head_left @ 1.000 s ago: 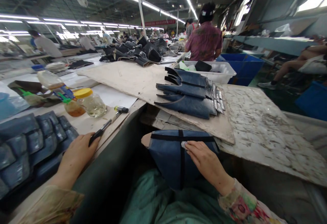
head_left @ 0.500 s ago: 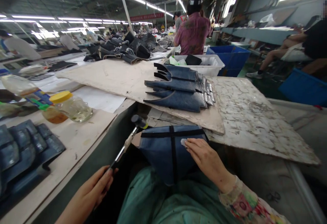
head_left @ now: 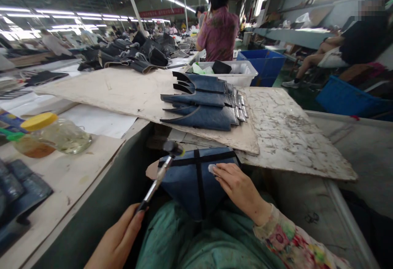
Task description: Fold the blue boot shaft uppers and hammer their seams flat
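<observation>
Left hand [head_left: 119, 236]: gripping the hammer [head_left: 158, 177].
Right hand [head_left: 241, 188]: pinching a white bit [head_left: 211, 168] at the blue piece [head_left: 186, 185].
Hammer: stray swing could strike nearby fingers [head_left: 221, 173].

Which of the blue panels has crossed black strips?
The blue panel over the lap, by the right hand; other visible panels show no cross.

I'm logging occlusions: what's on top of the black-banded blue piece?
Black bands cross the blue piece. The right hand's grip is over its right part, with a small white item. The hammer overlaps its left end in view; contact is unclear. Surface behind both is hidden.
</observation>
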{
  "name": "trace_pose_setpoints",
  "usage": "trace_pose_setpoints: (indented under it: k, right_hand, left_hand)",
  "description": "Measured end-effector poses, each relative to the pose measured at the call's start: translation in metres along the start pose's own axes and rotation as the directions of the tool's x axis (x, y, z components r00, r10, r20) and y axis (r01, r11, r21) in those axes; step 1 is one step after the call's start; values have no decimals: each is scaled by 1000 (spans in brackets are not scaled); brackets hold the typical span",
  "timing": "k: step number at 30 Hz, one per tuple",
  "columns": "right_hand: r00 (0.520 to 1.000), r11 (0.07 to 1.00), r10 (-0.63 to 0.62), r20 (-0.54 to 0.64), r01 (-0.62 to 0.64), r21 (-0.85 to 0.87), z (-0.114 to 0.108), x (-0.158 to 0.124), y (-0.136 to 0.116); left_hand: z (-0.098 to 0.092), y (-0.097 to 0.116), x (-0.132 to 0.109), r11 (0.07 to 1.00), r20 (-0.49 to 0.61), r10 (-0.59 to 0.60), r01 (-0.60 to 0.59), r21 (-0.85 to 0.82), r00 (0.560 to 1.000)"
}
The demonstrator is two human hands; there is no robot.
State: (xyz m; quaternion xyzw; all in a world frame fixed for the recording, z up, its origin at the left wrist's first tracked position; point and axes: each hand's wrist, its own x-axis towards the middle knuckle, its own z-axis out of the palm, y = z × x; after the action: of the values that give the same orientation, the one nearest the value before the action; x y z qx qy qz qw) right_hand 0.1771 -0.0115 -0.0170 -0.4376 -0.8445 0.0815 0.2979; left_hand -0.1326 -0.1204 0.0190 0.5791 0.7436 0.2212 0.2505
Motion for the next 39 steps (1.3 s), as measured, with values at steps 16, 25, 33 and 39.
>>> trace_pose_setpoints:
  k: [16, 25, 33, 39]
  right_hand:
    - [999, 999, 5, -36, -3, 50, -1, 0, 0]
    - [998, 999, 11, -54, -8, 49, 1, -2, 1]
    - [999, 999, 13, -45, -11, 54, 1, -5, 3]
    - [997, 999, 43, -65, -40, 37, -3, -8, 7]
  left_hand:
    - [16, 18, 27, 992, 189, -3, 27, -125, 982]
    - [14, 17, 22, 1000, 218, 18, -17, -8, 976]
    - [12, 23, 23, 993, 268, 6, -37, 108, 964]
    - [16, 29, 26, 995, 193, 51, -67, 76, 980]
